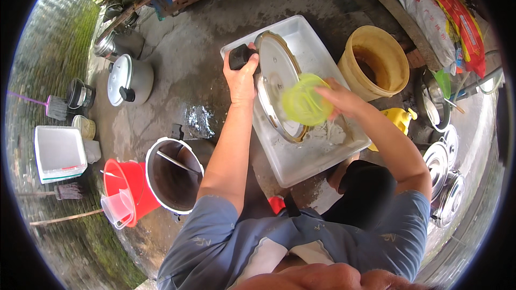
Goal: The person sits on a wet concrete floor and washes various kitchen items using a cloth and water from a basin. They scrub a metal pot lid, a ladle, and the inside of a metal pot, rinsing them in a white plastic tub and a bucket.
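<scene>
My left hand (242, 84) grips the black handle (239, 57) of a pressure cooker lid (272, 70), tilted up on edge over a shallow metal tray (296, 169). The lid's inner face, with its rim gasket, is turned towards my right side. In my right hand (340, 98) is a translucent yellow-green plastic vessel (305, 104), blurred by motion and overlapping the lid's lower part from this view. Whether the vessel touches the lid, I cannot tell. A pale, crumpled-looking patch (332, 132), perhaps cloth or water, shows in the tray below it.
A stained plastic bucket (350, 70) stands right of the tray, near a yellow jug (395, 120). Left of my legs are an open pressure cooker pot (152, 185) and a red bucket (139, 197). Farther left sits a lidded pressure cooker (141, 76). Steel pots and lids (437, 165) lie far right.
</scene>
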`<state>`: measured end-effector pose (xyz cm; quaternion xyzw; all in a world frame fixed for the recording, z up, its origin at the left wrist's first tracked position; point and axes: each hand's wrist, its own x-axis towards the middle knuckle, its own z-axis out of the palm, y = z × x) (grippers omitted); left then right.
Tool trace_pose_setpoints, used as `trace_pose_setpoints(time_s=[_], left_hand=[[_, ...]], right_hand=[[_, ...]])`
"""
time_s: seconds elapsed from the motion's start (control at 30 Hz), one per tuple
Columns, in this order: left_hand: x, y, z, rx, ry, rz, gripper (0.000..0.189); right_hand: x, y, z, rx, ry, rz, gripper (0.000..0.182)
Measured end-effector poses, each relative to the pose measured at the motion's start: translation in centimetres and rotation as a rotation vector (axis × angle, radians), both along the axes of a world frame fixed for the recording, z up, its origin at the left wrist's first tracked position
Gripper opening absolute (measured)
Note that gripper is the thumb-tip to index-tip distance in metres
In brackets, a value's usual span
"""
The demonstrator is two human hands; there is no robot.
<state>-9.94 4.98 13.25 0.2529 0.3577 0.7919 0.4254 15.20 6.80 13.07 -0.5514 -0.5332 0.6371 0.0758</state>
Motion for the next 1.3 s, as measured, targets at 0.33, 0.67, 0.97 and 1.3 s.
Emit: trace_pose_setpoints(time_s=[0.33, 0.67, 0.97, 1.3], left_hand=[[-0.6, -1.4, 0.4, 0.033, 0.017, -0.086, 0.03], [1.0, -1.1, 0.3, 0.056, 0.187, -0.088, 0.032], [0.9, -0.9, -0.1, -0.002, 0.217, -0.038, 0.032], [3.3, -1.0, -1.1, -0.11, 0.461, -0.069, 0.033]], right_hand=[[-3.2, 6.1, 2.0, 0.474, -0.054, -0.417, 0.076], [-4.4, 1.7, 3.5, 0.562, -0.113, -0.089, 0.076], [-1.4, -0.8, 6.4, 0.104, 0.236, -0.197, 0.073], [-2.1, -0.8, 10.7, 1.217, -0.159, -0.047, 0.079]])
